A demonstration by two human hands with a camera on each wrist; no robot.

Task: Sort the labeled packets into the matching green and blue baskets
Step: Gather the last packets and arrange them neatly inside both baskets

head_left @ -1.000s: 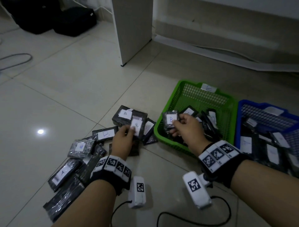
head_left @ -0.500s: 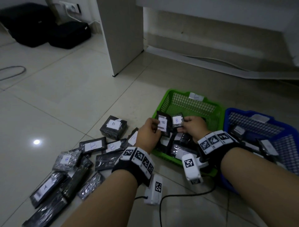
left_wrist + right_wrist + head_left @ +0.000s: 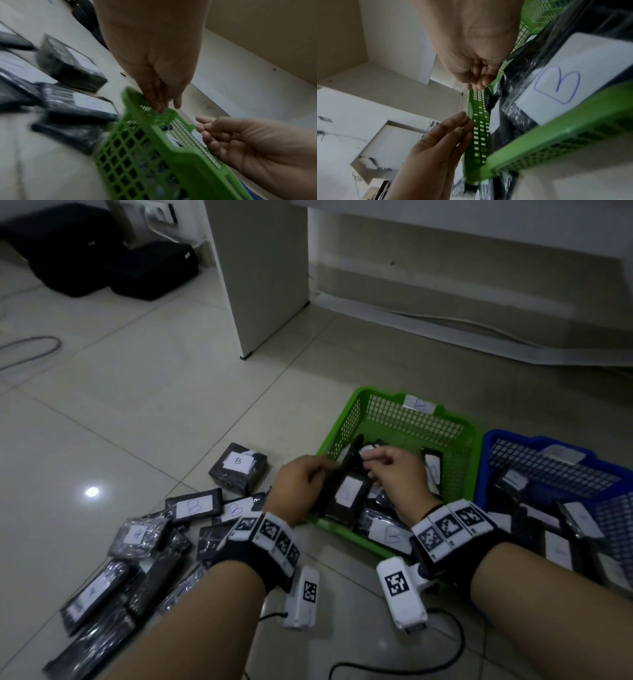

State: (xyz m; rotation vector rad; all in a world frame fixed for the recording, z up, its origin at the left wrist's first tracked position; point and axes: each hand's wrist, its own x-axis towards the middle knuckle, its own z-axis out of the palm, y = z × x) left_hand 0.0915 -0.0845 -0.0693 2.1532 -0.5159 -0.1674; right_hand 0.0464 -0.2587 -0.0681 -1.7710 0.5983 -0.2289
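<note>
The green basket (image 3: pixel 404 422) stands on the tiled floor with a B tag on its back rim and several black packets inside. Beside it on the right, the blue basket (image 3: pixel 513 438) also holds packets. My left hand (image 3: pixel 301 477) and right hand (image 3: pixel 394 470) hover over the green basket's near left corner, fingers relaxed and empty. A black packet with a white label (image 3: pixel 347 494) lies between them. In the wrist views the left hand (image 3: pixel 168 102) and right hand (image 3: pixel 481 81) hold nothing. Another B packet (image 3: pixel 556 83) lies at the basket's front edge.
A pile of labeled packets lies on the floor to the left, among them a B block (image 3: pixel 238 465), a B pouch (image 3: pixel 193 506) and an A packet (image 3: pixel 137 534). A white furniture leg (image 3: pixel 263 285) stands behind. Black bags (image 3: pixel 102 258) and a grey cable (image 3: pixel 30 350) lie far left.
Both hands carried a B packet each from beside the floor pile over the green basket and let them go. The packets now lie in the basket and the hands are empty.
</note>
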